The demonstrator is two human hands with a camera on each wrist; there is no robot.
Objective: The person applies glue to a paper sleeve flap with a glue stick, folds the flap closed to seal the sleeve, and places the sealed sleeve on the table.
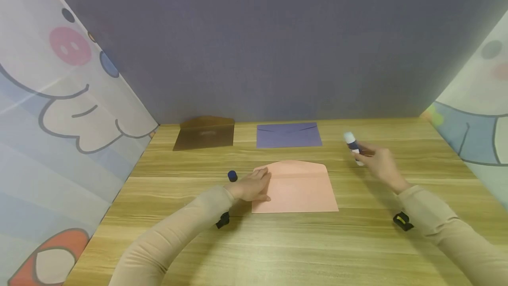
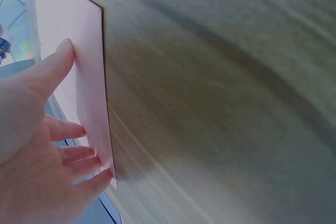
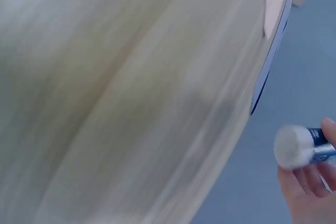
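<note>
Pink envelope [image 1: 299, 193] under relaxed, outstretched left hand [image 1: 252, 186]; glue stick [image 1: 351, 141] in curled right hand [image 1: 381, 163].

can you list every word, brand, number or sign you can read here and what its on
No text can be read with certainty.
Glue stick in the right hand: marks on its blue label, too small and blurred to read.
Brown envelope: a faint pale patch; cannot tell whether it is print.
Pink envelope and purple envelope: no writing seen on the visible sides.
</note>
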